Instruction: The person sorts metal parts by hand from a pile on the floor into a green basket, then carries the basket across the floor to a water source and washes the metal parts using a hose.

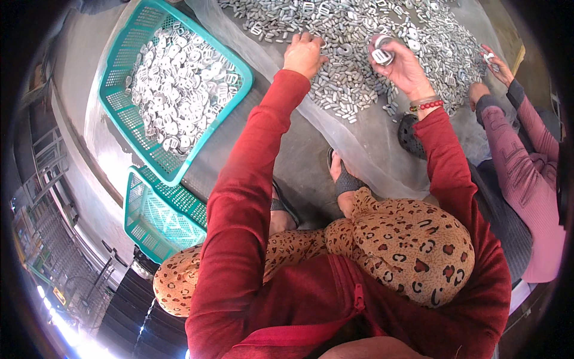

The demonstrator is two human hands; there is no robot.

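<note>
My right hand (402,64) is raised over the heap, closed on a few silvery metal pieces. One of them, a slotted metal piece (381,56), faces up between the fingers and thumb. My left hand (304,55) is low at the near left edge of the heap with its back up and fingers curled. Its fingertips are hidden, and I cannot tell what is in them. Under both hands spreads a heap of small grey pellet-like pieces (347,90), with rounded slotted metal pieces mixed in, such as a pale round one (413,45).
A green basket (245,81) full of slotted metal pieces stands at left; another green basket (164,224) sits below it. The heap lies on a clear plastic sheet (335,134). At right, a co-worker's hand (501,69) holds a metal piece. A dark clog (410,137) is near my right forearm.
</note>
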